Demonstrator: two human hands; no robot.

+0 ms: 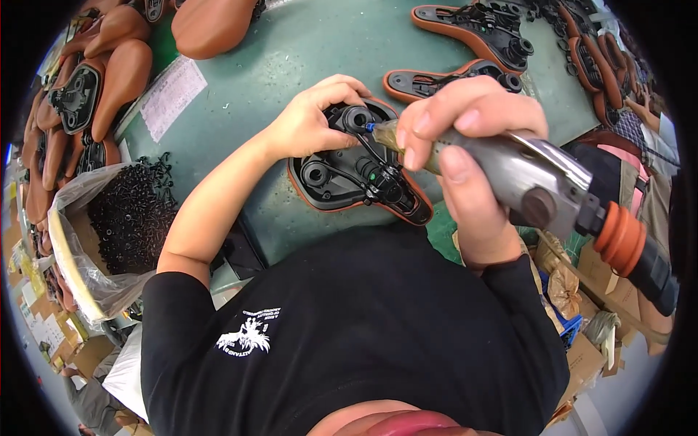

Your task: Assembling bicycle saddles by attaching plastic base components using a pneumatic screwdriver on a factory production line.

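Left hand (309,120) gripped upturned saddle (356,174) at its top edge on green surface (305,51). Right hand (465,152) closed around power screwdriver (531,182), tip on saddle just beside left fingers.

I see a green bench (320,43) carrying everything here. In front of me, an upturned saddle (356,174) lies on it, black underside up with a brown rim. Two more upturned saddles (472,29) rest farther back at the right. A brown saddle (214,25) sits right side up at the far edge, and a white paper sheet (171,94) lies flat toward the left.
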